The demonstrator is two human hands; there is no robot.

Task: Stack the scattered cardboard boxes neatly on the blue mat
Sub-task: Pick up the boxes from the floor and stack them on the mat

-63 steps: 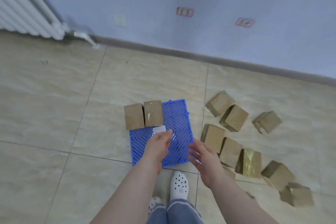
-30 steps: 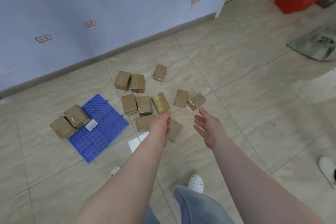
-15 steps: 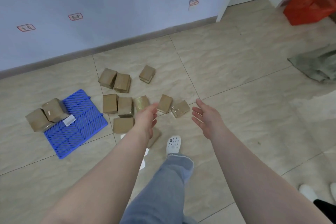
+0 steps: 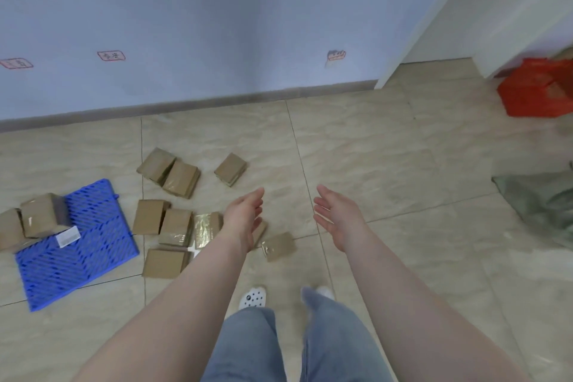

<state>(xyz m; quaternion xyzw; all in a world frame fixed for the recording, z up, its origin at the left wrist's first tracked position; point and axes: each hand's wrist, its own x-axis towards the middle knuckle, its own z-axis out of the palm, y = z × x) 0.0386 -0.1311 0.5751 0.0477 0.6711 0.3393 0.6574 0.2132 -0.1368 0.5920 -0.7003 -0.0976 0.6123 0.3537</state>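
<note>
I see both arms stretched forward over the tiled floor [image 4: 387, 164], palms turned toward each other. The left hand [image 4: 245, 220] has its fingers [image 4: 257, 195] spread loose and grasps nothing; the right hand [image 4: 338, 217] is likewise slack, fingers [image 4: 322, 192] extended, empty. The blue mat [image 4: 77, 260] lies at the lower left, and two cardboard boxes sit at its far left corner — one box [image 4: 43, 214] resting on the mat's edge, tilted a little, and another box [image 4: 9, 229] touching it on the left and partly cut off by the frame. A small white label [image 4: 68, 236] lies on the mat just in front of them. The remaining boxes are off the mat, on the floor to its right: a pair of boxes [image 4: 169, 170] leaning together nearest the wall, a lone box [image 4: 231, 169] beside them, then a cluster of boxes [image 4: 164, 226] just right of the mat, including a shiny taped box [image 4: 206, 229] partly behind my left wrist. Another box [image 4: 278, 245] lies between the two forearms, below the left hand. At the bottom I see blue jeans [image 4: 257, 347] and a white clog [image 4: 252, 298]. A red basket [image 4: 536, 90] stands far right, with a grey bag [image 4: 539, 205] nearer along the right edge.
</note>
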